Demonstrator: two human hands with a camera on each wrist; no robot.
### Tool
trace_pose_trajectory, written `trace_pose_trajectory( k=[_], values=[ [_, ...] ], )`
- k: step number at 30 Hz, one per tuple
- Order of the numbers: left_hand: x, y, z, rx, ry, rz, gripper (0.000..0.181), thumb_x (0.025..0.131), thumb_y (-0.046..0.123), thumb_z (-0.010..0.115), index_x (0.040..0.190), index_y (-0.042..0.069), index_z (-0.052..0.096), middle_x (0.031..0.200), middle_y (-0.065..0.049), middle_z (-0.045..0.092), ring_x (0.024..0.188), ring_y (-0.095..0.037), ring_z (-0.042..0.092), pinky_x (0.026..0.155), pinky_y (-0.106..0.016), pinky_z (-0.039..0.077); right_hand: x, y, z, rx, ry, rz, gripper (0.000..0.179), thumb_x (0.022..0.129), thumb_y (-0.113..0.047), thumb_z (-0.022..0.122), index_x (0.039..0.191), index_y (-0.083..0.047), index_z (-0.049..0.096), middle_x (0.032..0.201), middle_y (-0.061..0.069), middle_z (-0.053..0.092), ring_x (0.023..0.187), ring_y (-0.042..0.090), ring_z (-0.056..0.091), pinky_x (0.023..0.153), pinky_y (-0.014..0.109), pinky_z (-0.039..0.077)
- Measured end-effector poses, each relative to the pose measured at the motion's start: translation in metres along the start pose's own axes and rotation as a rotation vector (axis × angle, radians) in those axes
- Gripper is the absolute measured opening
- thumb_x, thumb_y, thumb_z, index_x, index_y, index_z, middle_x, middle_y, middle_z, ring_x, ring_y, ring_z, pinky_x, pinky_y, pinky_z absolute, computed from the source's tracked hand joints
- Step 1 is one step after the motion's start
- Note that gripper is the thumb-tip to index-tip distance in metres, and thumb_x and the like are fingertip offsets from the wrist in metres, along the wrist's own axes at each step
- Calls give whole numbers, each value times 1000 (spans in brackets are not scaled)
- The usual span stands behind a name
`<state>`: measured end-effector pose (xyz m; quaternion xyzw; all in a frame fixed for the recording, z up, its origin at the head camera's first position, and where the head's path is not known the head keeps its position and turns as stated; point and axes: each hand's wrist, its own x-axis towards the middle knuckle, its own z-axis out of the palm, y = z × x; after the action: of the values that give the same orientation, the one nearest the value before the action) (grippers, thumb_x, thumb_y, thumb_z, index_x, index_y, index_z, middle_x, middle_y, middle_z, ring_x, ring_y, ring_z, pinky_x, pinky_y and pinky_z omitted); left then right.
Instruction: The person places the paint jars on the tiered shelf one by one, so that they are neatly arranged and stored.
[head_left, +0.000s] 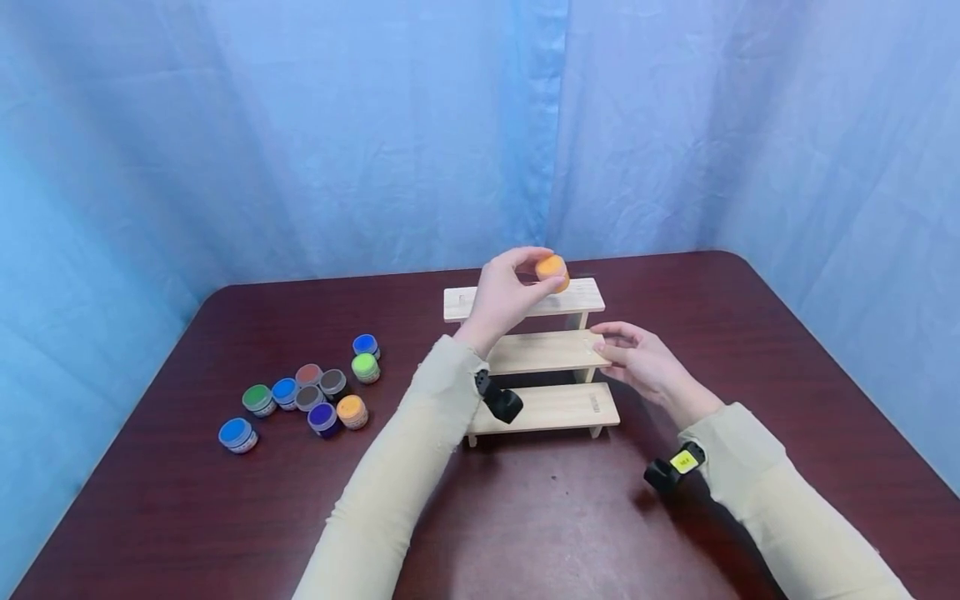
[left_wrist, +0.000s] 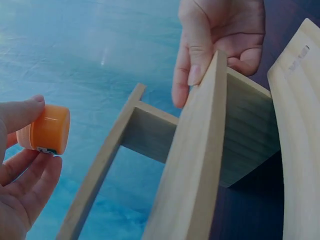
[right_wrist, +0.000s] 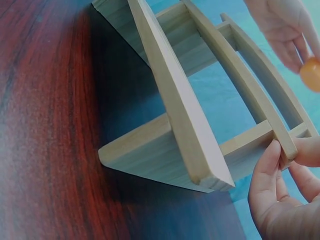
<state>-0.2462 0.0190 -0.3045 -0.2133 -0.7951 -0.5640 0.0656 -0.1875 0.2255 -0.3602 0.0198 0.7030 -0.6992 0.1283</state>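
My left hand (head_left: 504, 293) pinches a small orange paint jar (head_left: 552, 272) above the top step of a pale wooden three-tier stand (head_left: 551, 357). In the left wrist view the orange jar (left_wrist: 51, 129) sits between thumb and fingers, apart from the wood. My right hand (head_left: 647, 363) grips the right end of the middle step; the right wrist view shows its thumb and fingers (right_wrist: 265, 172) pinching that board's end. No jar shows on the middle or bottom step. Part of the stand's left side is hidden behind my left arm.
Several paint jars with coloured lids stand on the dark red table (head_left: 225, 517) to the left, among them a green jar (head_left: 258, 400), a lime jar (head_left: 366, 367), a purple jar (head_left: 324, 420) and another orange jar (head_left: 352, 412). A blue curtain (head_left: 375, 142) hangs behind the table.
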Motion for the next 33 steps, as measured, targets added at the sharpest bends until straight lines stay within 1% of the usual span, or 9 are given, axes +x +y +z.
trace_pose_trajectory(
  k=[4,8,11,14,19,22,29,33],
  values=[
    [3,-4,10,39,7,-20,39,82,19,75,118,8,65,112,-5,66,95,-13,64,73,-17,53,0,1,0,15,-5,2,18,95,-6,52,107,-18,55,89,-8,58,79,4,59,71,20,51],
    [4,-5,17,56,-11,-33,38,83,16,74,118,5,64,113,-8,65,97,-16,66,74,-15,53,0,2,1,28,-9,-1,18,95,-5,51,107,-18,56,88,-8,58,79,4,59,70,19,51],
    [4,-5,21,61,-19,-31,38,82,14,74,118,3,64,111,-9,65,97,-19,68,75,-14,53,0,2,1,29,-10,-7,18,95,-5,52,107,-18,56,88,-8,58,79,4,59,70,19,51],
    [5,-5,25,92,-13,-25,38,82,15,74,117,3,64,110,-9,65,96,-19,68,75,-14,53,-1,2,0,28,-9,-9,18,95,-5,52,106,-19,56,88,-8,58,79,4,59,71,20,51],
    [5,-6,28,154,-10,-12,38,82,18,74,117,4,65,108,-9,65,94,-17,67,75,-13,52,-2,3,0,25,-8,-12,18,95,-5,51,106,-19,55,88,-8,58,78,4,59,70,20,51],
    [6,-6,29,196,2,3,38,82,19,75,116,5,66,105,-8,65,93,-16,66,75,-13,51,-2,3,0,18,-7,-19,18,95,-5,51,107,-19,55,88,-8,58,78,4,58,70,19,50],
    [8,-2,30,272,11,1,38,82,22,74,116,6,66,104,-6,67,93,-15,64,79,-18,50,-1,2,0,17,-6,-21,19,95,-4,50,107,-18,55,88,-8,57,78,4,58,70,20,51],
    [9,0,31,309,16,8,37,83,24,74,115,7,66,104,-5,67,91,-14,61,79,-20,49,-1,2,1,13,-6,-16,18,96,-5,51,109,-17,55,89,-8,57,78,4,58,70,20,51]
  ],
)
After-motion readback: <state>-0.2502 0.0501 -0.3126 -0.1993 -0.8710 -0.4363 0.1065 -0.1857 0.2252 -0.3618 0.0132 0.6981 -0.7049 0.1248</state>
